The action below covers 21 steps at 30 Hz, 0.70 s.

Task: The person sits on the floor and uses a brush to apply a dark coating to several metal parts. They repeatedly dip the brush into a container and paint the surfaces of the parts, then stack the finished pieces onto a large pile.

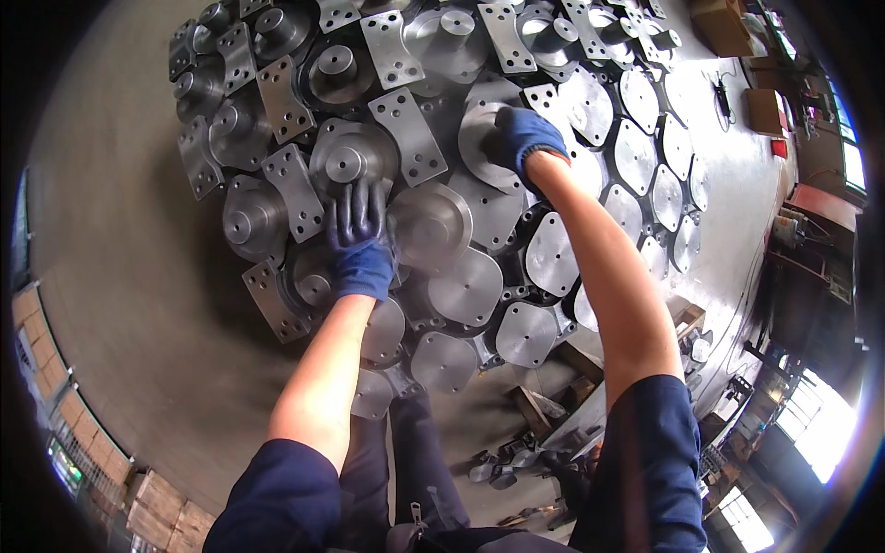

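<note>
My left hand (362,241), in a blue glove with dark fingers, lies with its fingers stretched out. The fingertips rest at the lower edge of a flanged steel part with a round central hub (345,166). Right beside its thumb side is a slightly blurred round steel disc (433,226). Farther off to the right, my right hand (530,143), gloved alike, curls closed at a round steel flange (483,147). Its fingers cover the middle of that flange, so the gripped portion is hidden.
Flanged parts with hubs and drilled plates (408,138) crowd the left and far side of the pile. Flat oval discs (551,253) sit in rows toward the right. Cardboard boxes (724,26) stand far right; loose metal parts (502,465) lie on the floor (120,240) below.
</note>
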{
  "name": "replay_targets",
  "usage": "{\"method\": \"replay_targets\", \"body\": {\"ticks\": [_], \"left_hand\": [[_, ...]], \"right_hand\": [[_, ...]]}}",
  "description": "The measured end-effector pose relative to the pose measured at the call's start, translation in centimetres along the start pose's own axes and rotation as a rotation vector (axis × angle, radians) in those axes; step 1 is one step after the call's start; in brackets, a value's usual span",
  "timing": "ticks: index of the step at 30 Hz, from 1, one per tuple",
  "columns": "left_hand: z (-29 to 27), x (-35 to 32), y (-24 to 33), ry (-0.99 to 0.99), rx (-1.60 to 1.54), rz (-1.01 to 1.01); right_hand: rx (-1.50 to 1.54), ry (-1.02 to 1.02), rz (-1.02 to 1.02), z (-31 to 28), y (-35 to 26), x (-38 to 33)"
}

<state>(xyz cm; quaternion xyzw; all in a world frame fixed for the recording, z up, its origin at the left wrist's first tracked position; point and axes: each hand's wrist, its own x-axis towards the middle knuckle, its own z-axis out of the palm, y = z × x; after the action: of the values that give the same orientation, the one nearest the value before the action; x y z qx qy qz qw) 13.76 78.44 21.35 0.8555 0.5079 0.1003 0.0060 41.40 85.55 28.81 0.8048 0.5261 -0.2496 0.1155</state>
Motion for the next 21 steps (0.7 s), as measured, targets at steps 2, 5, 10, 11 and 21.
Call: {"method": "replay_targets", "body": {"ticks": [2,5,10,11,21], "left_hand": [[0.2,0.2,0.0,-0.013,0.024,-0.001],[0.4,0.0,-0.2,-0.014,0.062,-0.006],[0.4,0.1,-0.2,-0.04,0.06,-0.008],[0.2,0.2,-0.1,-0.042,0.059,-0.006],[0.7,0.2,-0.1,-0.002,0.065,-0.011]], "right_hand": [[-0.02,0.083,-0.027,1.1,-1.3,0.9],[0.023,0.152,-0.046,2.1,-2.1,1.5],[0.084,0.274,-0.051,3.3,-1.8,1.7],[0.109,0.296,-0.043,3.3,-1.7,1.5],[0.104,0.327,-0.13,3.2,-1.5,0.4]]}}
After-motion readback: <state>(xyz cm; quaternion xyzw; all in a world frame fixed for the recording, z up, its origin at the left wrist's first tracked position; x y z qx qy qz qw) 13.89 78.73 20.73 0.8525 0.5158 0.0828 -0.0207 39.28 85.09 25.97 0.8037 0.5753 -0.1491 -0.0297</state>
